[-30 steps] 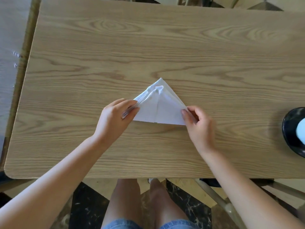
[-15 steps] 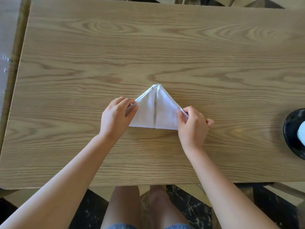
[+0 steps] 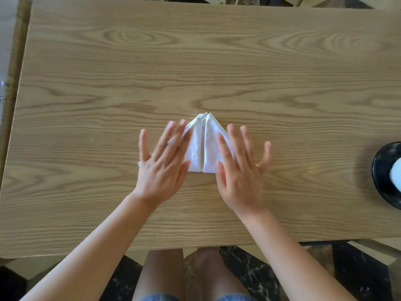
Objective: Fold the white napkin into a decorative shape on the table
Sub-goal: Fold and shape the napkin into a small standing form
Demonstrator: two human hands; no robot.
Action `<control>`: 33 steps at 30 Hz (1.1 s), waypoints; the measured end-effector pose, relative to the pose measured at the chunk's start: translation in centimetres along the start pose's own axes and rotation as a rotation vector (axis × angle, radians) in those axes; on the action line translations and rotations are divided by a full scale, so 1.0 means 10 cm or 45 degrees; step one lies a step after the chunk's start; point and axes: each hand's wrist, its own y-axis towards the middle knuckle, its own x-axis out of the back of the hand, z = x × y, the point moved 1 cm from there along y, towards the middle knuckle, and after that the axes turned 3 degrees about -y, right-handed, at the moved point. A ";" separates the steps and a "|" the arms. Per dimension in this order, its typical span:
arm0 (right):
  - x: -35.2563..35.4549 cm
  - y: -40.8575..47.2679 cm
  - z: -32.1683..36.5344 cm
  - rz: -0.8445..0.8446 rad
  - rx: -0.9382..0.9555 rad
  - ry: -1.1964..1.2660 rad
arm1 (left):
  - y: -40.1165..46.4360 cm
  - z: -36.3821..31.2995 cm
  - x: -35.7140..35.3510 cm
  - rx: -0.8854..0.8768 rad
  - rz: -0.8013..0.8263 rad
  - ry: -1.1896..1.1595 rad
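Here both hands lie flat and spread, palms down, with nothing gripped in either. The left hand (image 3: 163, 166) is laid over the left slope of the white napkin (image 3: 202, 146), its fingers (image 3: 180, 132) splayed and angled up toward the peak, the thumb stretched out to the left over bare wood. The right hand (image 3: 238, 170) mirrors it on the other side, the index and middle fingers covering the napkin's right slope while the outer fingers and the little finger reach past the edge onto the table (image 3: 108, 72). The fingertips are smeared by motion blur, so whether they press on the paper or float just above it is hard to say.

Between the two hands the napkin lies as a folded triangle, point away from the person and straight base toward them, with a seam running down the middle where two flaps meet. Several layered edges show at the peak. It sits a little toward the near side of the wood-grain table, roughly in the middle from left to right.

Well apart to the right, at the frame's edge, a black dish (image 3: 384, 170) holds something white (image 3: 396, 175) that is cut off from view. Bare knees and a strip of denim show below the table's near edge, above a dark marbled floor (image 3: 256, 276).
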 end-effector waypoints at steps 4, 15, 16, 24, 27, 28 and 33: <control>-0.31 0.22 0.08 0.264 0.005 0.031 | 0.19 -0.07 -0.22 -0.144 0.166 -0.009; -0.41 0.33 0.05 0.463 0.012 -0.071 | 0.34 0.11 -0.34 -0.096 0.436 -0.097; -0.38 0.32 0.01 0.485 0.049 -0.090 | 0.33 0.15 -0.31 -0.138 0.456 -0.098; -0.24 0.02 -0.65 0.584 0.340 -0.122 | 0.04 0.76 -0.19 -0.354 0.553 -0.046; -0.24 0.07 -0.64 0.618 0.319 -0.073 | 0.08 0.75 -0.19 -0.335 0.586 -0.054; -0.22 0.08 -0.64 0.636 0.323 -0.083 | 0.07 0.75 -0.18 -0.336 0.586 -0.055; -0.07 0.01 -0.57 0.588 0.079 -0.097 | 0.08 0.58 -0.06 -0.200 0.499 -0.018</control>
